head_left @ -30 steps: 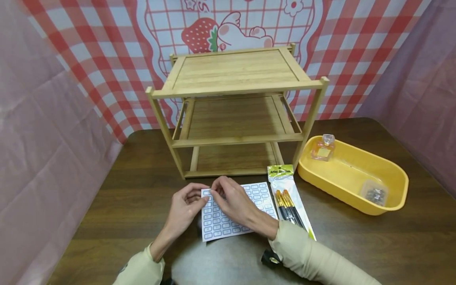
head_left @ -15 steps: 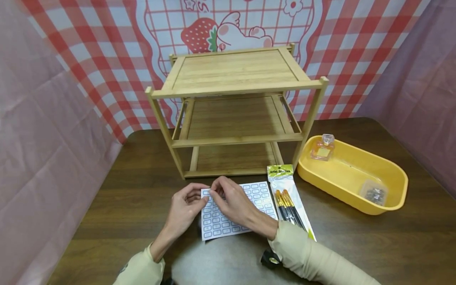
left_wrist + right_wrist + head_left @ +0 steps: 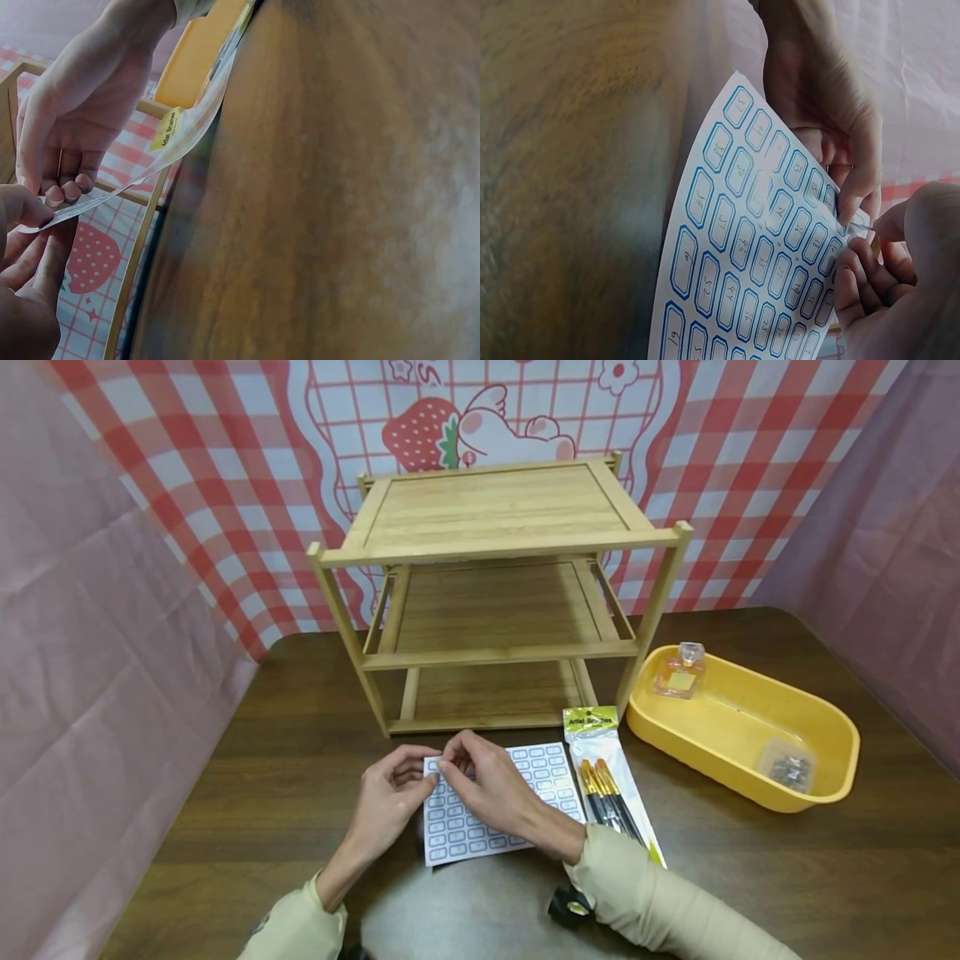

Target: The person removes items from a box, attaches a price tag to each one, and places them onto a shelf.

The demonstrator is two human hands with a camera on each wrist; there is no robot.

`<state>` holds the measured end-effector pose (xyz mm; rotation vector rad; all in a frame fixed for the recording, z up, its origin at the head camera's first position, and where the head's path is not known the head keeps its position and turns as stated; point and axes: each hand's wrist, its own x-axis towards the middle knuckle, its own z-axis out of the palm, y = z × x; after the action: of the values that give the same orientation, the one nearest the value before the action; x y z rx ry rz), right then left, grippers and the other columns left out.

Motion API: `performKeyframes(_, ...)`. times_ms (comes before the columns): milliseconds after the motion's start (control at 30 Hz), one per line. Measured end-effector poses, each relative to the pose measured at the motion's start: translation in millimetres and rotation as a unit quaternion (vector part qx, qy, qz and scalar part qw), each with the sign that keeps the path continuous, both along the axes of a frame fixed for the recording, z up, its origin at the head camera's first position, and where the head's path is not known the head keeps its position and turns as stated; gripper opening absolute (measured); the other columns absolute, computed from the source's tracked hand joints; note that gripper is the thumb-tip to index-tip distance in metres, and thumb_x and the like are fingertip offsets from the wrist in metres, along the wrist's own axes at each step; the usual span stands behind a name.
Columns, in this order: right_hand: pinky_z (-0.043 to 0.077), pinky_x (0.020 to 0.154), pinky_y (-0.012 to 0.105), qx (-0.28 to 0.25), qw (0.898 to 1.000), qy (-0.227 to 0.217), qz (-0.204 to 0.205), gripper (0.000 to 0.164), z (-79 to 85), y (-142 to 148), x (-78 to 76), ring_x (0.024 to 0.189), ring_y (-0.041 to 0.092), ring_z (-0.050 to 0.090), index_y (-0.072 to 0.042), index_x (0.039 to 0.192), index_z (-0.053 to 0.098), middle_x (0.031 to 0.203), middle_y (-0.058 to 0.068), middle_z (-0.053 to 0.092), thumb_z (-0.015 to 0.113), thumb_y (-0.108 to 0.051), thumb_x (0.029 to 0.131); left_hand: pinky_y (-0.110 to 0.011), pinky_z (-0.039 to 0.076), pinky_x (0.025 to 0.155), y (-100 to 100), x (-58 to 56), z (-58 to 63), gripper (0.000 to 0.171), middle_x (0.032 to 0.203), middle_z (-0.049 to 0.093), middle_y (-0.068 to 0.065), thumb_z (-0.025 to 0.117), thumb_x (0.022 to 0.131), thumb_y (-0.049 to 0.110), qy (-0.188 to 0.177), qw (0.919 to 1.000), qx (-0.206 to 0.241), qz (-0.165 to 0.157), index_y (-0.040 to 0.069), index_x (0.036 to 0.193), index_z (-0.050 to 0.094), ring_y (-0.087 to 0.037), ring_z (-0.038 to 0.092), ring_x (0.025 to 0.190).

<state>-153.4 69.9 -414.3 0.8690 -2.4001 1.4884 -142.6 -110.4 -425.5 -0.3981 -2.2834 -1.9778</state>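
A white sheet of number stickers (image 3: 459,837) with blue-framed handwritten numbers lies before the person, its far left corner raised. My left hand (image 3: 381,806) pinches that corner between thumb and fingers. Just beside it, my right hand (image 3: 497,787) reaches over the sheet, thumb and index finger pinching at the same corner. In the right wrist view a small sliver of a sticker (image 3: 862,226) shows at the right thumb's tip. Seen edge-on in the left wrist view, the sheet (image 3: 146,178) bends up toward both hands.
A bag of artist brushes (image 3: 611,793) lies to the sheet's right. Behind stands a three-tier wooden shelf (image 3: 495,653). At the right, a yellow basin (image 3: 787,693) holds a perfume bottle (image 3: 681,672) and a small clear box (image 3: 789,768). The brown table (image 3: 247,810) extends around them.
Both hands stay at the sheet's far left corner. The right fingertips have shifted very slightly to the left; otherwise everything stays in place.
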Motion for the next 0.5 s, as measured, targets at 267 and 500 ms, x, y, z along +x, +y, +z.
performKeyframes(267, 0.052, 0.063, 0.025, -0.008, 0.999, -0.031, 0.002, 0.005, 2.6, 0.0, 0.9, 0.074, 0.009, 0.057, -0.005, 0.1, 0.061, 0.086, -0.001, 0.06, 0.066, -0.003, 0.098, -0.026, 0.061, 0.075, -0.4, 0.4, -0.2, 0.026, 0.094, 0.071, -0.015, 0.069, 0.087, -0.014, 0.002, 1.0, -0.005, 0.002, -0.006, 0.112, 0.071, -0.019, 0.068, 0.085)
performKeyframes(500, 0.053, 0.066, 0.025, -0.022, 0.999, -0.049, 0.009, 0.005, 5.5, -0.4, 1.6, 0.076, 0.01, 0.058, -0.004, 0.101, 0.062, 0.087, 0.0, 0.061, 0.066, -0.004, 0.099, -0.027, 0.061, 0.077, -0.6, 0.1, 0.9, 0.026, 0.094, 0.071, -0.014, 0.07, 0.087, -0.014, 0.008, 0.9999, -0.009, 0.006, -0.005, 0.111, 0.071, -0.02, 0.069, 0.085)
